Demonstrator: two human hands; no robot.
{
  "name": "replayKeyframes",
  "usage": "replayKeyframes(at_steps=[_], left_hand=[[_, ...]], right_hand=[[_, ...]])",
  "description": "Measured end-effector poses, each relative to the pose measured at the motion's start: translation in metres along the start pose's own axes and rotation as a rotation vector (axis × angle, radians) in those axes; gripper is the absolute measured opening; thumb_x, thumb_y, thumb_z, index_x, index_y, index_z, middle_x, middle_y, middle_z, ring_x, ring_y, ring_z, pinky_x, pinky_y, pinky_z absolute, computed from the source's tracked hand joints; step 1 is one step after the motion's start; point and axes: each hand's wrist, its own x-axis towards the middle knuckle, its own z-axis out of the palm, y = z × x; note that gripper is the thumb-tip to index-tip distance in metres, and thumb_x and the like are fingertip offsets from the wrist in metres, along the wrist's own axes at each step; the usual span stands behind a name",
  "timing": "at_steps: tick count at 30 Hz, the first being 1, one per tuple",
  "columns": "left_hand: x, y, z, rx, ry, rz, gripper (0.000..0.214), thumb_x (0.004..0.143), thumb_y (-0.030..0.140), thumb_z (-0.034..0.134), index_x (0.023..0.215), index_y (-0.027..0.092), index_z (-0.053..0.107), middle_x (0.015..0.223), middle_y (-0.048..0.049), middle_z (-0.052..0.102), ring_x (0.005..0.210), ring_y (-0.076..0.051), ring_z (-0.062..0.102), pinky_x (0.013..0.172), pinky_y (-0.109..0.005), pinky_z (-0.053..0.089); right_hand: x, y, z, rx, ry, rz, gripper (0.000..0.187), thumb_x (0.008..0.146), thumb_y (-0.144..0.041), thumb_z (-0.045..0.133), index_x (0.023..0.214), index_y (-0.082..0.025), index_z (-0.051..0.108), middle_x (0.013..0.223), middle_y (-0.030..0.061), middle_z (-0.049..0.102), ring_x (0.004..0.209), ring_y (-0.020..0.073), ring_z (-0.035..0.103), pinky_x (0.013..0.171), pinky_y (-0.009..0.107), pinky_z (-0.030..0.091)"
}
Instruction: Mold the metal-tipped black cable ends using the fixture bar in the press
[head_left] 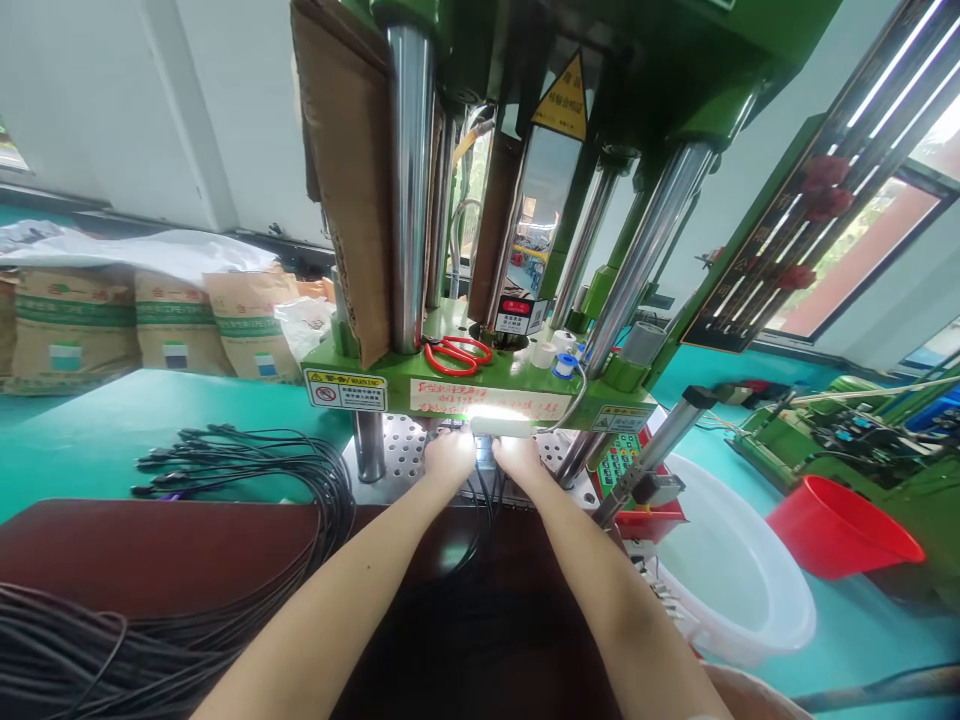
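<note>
Both of my arms reach forward under the front plate of a green press. My left hand looks curled closed at the left side of a metal mold block on the perforated metal table. On the block's other side, my right hand is curled in the same way. The fingertips are hidden by glare and the lit white lamp, so what each hand grips is unclear. Black cables run from between the hands toward me and down over the dark tabletop.
A large bundle of black cables lies at left. Red-handled scissors and tape rolls rest on the press plate. Upright steel columns flank the work area. At right are a control box, a white tub and a red bucket.
</note>
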Motion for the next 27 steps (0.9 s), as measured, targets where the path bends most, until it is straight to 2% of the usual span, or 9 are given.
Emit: replayKeyframes(at_steps=[2,5,9,15,18,22,27], left_hand=[[0.003,0.000,0.006,0.032,-0.005,0.000,0.028,0.078,0.014,0.039,0.094,0.010,0.062,0.082,-0.0157,0.064,0.090,-0.028,0.058,0.072,-0.037,0.047],[0.007,-0.004,0.012,0.066,0.006,0.013,0.030,0.075,0.007,0.038,0.092,0.009,0.062,0.082,-0.0154,0.064,0.087,-0.026,0.059,0.070,-0.035,0.047],[0.006,-0.006,0.013,0.102,0.036,0.037,0.030,0.076,0.008,0.037,0.092,0.008,0.062,0.080,-0.0158,0.064,0.090,-0.027,0.057,0.069,-0.035,0.047],[-0.008,0.009,0.008,0.124,0.106,0.163,0.032,0.081,0.014,0.033,0.098,0.010,0.059,0.101,-0.0164,0.060,0.098,-0.029,0.052,0.069,-0.037,0.046],[-0.009,0.015,0.010,0.126,0.103,0.217,0.029,0.080,0.013,0.035,0.092,0.009,0.061,0.089,-0.0149,0.063,0.093,-0.027,0.054,0.071,-0.035,0.046],[-0.001,0.015,0.015,0.116,0.098,0.202,0.029,0.079,0.007,0.035,0.083,0.008,0.064,0.078,-0.0137,0.064,0.086,-0.025,0.056,0.074,-0.033,0.044],[0.007,0.012,0.019,0.089,0.108,0.165,0.031,0.081,0.011,0.035,0.088,0.009,0.065,0.077,-0.0135,0.064,0.087,-0.025,0.056,0.072,-0.033,0.044]], right_hand=[[0.003,-0.003,0.005,-0.014,0.024,0.017,0.034,0.082,-0.019,0.039,0.107,-0.014,0.060,0.107,0.0147,0.062,0.098,0.0274,0.057,0.079,0.036,0.044],[0.006,-0.004,0.013,-0.027,0.058,0.027,0.034,0.080,-0.016,0.039,0.106,-0.012,0.060,0.105,0.0160,0.062,0.096,0.0270,0.058,0.077,0.035,0.045],[0.008,-0.003,0.016,-0.033,0.068,0.009,0.032,0.080,-0.014,0.039,0.104,-0.011,0.061,0.102,0.0161,0.064,0.092,0.0248,0.060,0.075,0.032,0.045],[0.007,-0.007,0.005,-0.025,0.081,-0.097,0.028,0.085,-0.020,0.037,0.094,-0.014,0.062,0.097,0.0113,0.065,0.089,0.0209,0.059,0.079,0.031,0.043],[0.009,-0.011,0.005,-0.024,0.091,-0.146,0.026,0.086,-0.021,0.038,0.087,-0.015,0.063,0.090,0.0096,0.066,0.086,0.0197,0.058,0.078,0.029,0.043],[0.013,-0.015,0.010,-0.026,0.115,-0.168,0.023,0.085,-0.017,0.039,0.080,-0.015,0.062,0.086,0.0093,0.066,0.082,0.0192,0.057,0.072,0.028,0.044],[0.019,-0.016,0.014,-0.028,0.150,-0.192,0.022,0.088,-0.020,0.040,0.081,-0.014,0.060,0.085,0.0072,0.063,0.078,0.0153,0.057,0.072,0.029,0.045]])
